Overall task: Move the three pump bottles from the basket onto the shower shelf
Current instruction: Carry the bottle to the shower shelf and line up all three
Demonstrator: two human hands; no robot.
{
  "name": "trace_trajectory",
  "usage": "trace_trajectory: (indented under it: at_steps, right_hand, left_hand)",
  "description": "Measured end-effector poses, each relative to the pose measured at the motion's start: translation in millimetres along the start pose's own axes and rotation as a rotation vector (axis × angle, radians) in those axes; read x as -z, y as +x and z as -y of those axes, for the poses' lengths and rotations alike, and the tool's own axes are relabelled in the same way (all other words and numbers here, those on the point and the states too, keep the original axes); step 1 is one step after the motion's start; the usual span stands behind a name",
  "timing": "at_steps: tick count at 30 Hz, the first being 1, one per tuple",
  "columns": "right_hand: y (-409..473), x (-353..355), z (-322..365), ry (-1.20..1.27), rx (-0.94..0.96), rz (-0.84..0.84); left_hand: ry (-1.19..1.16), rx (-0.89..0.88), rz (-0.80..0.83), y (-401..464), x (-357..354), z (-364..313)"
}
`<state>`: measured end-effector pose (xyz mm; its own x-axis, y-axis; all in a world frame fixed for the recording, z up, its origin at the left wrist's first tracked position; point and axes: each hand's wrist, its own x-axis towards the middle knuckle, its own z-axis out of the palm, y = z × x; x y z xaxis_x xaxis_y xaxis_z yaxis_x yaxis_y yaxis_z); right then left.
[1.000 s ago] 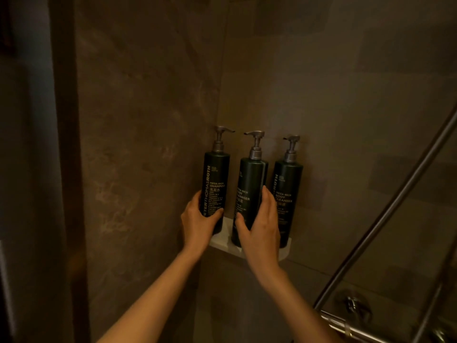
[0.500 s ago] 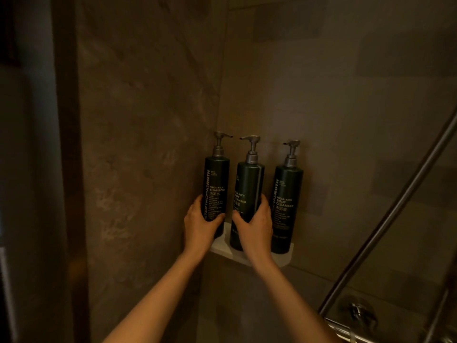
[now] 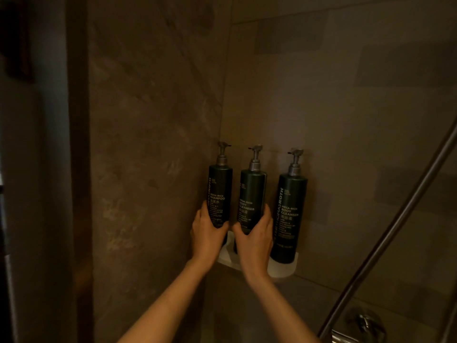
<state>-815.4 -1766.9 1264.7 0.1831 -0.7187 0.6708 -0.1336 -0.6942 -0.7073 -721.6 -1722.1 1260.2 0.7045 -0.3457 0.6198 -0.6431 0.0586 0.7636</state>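
Three dark green pump bottles with grey pumps stand upright in a row on the small white corner shelf (image 3: 284,269). My left hand (image 3: 206,237) grips the lower part of the left shampoo bottle (image 3: 220,186). My right hand (image 3: 256,240) wraps around the lower part of the middle body cleanser bottle (image 3: 252,191). The right body cleanser bottle (image 3: 290,214) stands free beside my right hand. The basket is out of view.
Brown tiled walls meet in the corner behind the shelf. A slanted metal shower rail (image 3: 395,219) crosses the right side, with a chrome fitting (image 3: 363,323) at the lower right. A dark door frame (image 3: 76,169) runs down the left.
The middle bottle has gone from tilted to upright and sits further apart from the right bottle. Both hands keep their grip low on the left and middle bottles.
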Motion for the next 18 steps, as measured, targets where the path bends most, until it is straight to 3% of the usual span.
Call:
trace_trajectory:
  at_steps: [7,10,14,18]
  right_hand:
    - [2.6,-3.9,7.4,-0.067,0.004,-0.081]
    - [3.0,-5.2,8.0,-0.06,-0.013,-0.086]
    - [-1.7,-4.5,3.8,-0.014,-0.003,-0.057]
    - [-2.3,-2.4,5.8,-0.046,0.061,-0.135]
  left_hand:
    - [0.088,0.054,-0.076,2.4,-4.8,-8.4]
    - [0.015,0.079,-0.067,3.1,-4.6,-9.2]
    - [-0.077,-0.032,-0.016,-2.0,-0.2,-6.5]
    - [-0.096,-0.004,-0.05,-4.8,-0.2,-5.0]
